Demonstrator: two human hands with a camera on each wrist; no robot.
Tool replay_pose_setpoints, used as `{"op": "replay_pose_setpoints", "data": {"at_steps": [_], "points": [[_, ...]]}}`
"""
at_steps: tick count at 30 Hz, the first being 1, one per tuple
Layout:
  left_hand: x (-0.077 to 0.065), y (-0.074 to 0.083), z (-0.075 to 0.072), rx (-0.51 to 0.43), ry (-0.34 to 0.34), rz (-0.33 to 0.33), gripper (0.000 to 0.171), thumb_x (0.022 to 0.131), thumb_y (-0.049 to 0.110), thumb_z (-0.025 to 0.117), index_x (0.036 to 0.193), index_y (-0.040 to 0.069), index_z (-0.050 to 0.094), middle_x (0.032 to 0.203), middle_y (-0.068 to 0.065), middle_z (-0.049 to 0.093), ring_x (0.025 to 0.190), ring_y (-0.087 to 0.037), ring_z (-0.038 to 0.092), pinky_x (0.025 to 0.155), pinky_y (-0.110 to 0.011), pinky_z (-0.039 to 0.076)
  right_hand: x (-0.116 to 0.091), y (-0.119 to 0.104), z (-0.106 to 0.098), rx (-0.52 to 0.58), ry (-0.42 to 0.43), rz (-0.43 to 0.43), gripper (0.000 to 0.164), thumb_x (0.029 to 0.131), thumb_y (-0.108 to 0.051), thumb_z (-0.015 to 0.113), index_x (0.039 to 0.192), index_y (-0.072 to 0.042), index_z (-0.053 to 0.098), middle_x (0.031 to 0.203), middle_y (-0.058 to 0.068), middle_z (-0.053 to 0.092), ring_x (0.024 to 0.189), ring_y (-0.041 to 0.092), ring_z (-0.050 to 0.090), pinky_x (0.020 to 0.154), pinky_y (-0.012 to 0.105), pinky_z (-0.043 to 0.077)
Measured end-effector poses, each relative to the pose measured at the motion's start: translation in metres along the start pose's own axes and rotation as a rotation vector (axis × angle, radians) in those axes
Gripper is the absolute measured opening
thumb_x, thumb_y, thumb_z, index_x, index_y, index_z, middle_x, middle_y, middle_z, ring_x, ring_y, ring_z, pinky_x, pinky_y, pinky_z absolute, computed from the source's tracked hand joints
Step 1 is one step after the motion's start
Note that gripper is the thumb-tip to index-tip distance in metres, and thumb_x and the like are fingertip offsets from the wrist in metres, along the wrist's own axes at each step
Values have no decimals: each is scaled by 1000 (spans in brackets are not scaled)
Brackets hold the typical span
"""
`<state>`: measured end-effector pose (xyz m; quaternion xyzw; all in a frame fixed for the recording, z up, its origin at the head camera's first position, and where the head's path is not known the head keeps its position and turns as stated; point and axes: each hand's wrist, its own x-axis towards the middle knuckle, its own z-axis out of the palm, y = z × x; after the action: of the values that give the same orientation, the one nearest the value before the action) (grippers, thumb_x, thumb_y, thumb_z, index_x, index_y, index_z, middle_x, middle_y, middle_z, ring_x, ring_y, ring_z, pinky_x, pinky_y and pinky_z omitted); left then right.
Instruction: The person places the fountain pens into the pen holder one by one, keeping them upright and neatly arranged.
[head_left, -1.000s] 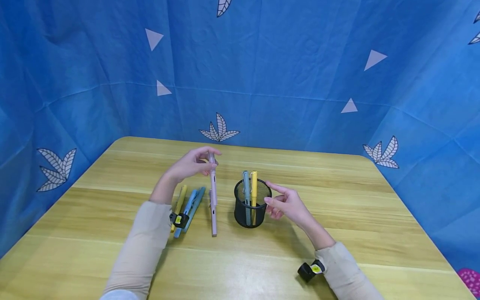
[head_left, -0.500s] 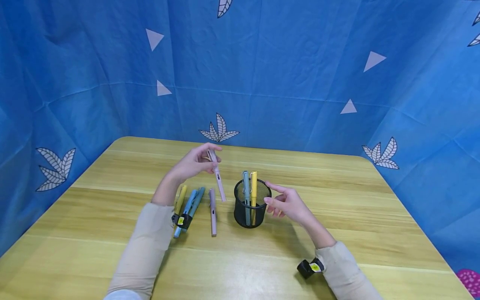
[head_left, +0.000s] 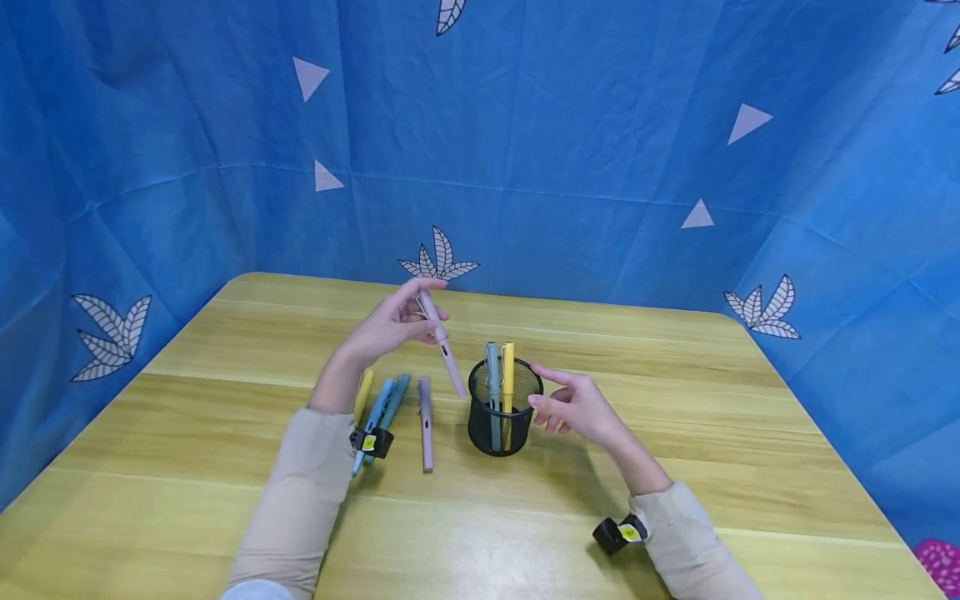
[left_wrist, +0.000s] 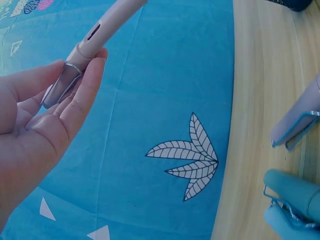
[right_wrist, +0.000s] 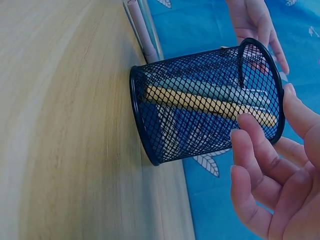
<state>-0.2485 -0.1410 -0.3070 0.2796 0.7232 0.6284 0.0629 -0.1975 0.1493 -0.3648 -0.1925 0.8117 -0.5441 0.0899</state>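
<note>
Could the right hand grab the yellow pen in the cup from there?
Probably yes: the right hand is at the mesh cup, and the yellow pen sticks out of it, its top uncovered.

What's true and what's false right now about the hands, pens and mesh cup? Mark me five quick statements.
The left hand holds a pale pink pen. True.
The right hand is at the black mesh pen cup. True.
The cup lies on its side. False: it stands upright on the table.
Three pens stand in the cup. False: two do, a yellow pen and a grey-blue pen.
A purple pen lies on the table. True.
</note>
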Motion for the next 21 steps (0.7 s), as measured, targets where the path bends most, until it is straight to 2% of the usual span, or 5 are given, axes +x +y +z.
{"op": "replay_pose_setpoints", "data": {"at_steps": [4, 9, 15, 19, 21], "points": [[0, 0, 4, -39, 20, -23, 48, 89, -9, 43, 133, 6, 28, 104, -25, 52, 85, -31, 59, 78, -41, 49, 0, 1, 0, 11, 5, 6, 56, 86, -14, 61, 135, -2, 37, 66, 19, 62, 54, 37, 57, 47, 41, 49], [-1, -3, 9, -89, 42, -58, 46, 90, -8, 41, 131, 3, 22, 106, -27, 53, 85, -30, 60, 80, -46, 47, 0, 3, 2, 30, 7, 18, 56, 86, -13, 60, 135, -1, 36, 66, 18, 62, 54, 34, 57, 47, 40, 48], [-2, -6, 11, -108, 62, -50, 46, 90, -8, 42, 130, 3, 23, 108, -28, 53, 83, -31, 61, 80, -48, 46, 0, 4, 2, 17, 11, 17, 56, 85, -14, 61, 135, -2, 37, 64, 16, 62, 53, 29, 57, 47, 39, 49], [-1, -6, 10, -122, 75, -41, 47, 89, -9, 43, 130, 2, 23, 109, -29, 52, 83, -32, 62, 79, -47, 47, 0, 2, 2, 12, 10, 9, 56, 85, -15, 61, 135, -1, 37, 65, 17, 63, 52, 30, 57, 47, 41, 49], [-1, -5, 9, -134, 86, -37, 47, 89, -9, 43, 131, 2, 24, 109, -29, 52, 83, -32, 62, 79, -46, 48, -2, -5, 3, 6, 11, 10, 55, 86, -12, 60, 134, 1, 37, 66, 20, 62, 53, 33, 57, 47, 41, 49]]}}
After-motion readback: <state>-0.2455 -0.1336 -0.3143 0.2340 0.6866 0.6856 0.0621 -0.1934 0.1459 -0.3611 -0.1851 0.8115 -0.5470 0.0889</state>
